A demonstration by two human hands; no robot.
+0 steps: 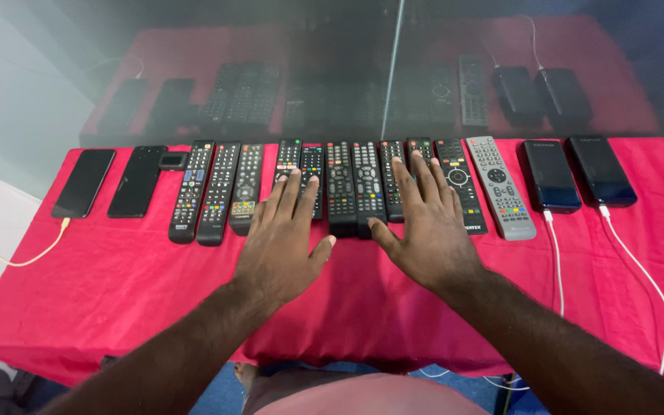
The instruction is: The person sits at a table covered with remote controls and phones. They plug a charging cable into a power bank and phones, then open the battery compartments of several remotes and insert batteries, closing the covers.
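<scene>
Red cloth (117,292) covers the desk, and on it we log one row of black remote controls (351,188) laid side by side, long edges touching or nearly so. Our left hand (282,238) lies flat, fingers spread wide, fingertips resting on the lower ends of two remotes left of the row's middle; it grips nothing. Our right hand (424,223) is likewise open and splayed, fingers over the remotes just right of the middle, thumb beside the central pair, holding nothing. At the row's right end lies a grey remote (499,187). Beyond it, two dark power banks (574,173) lie side by side, each with a white cable (632,257) trailing toward the near edge. At far left lie two black phones (109,182); the outer one has a pale cable attached.
</scene>
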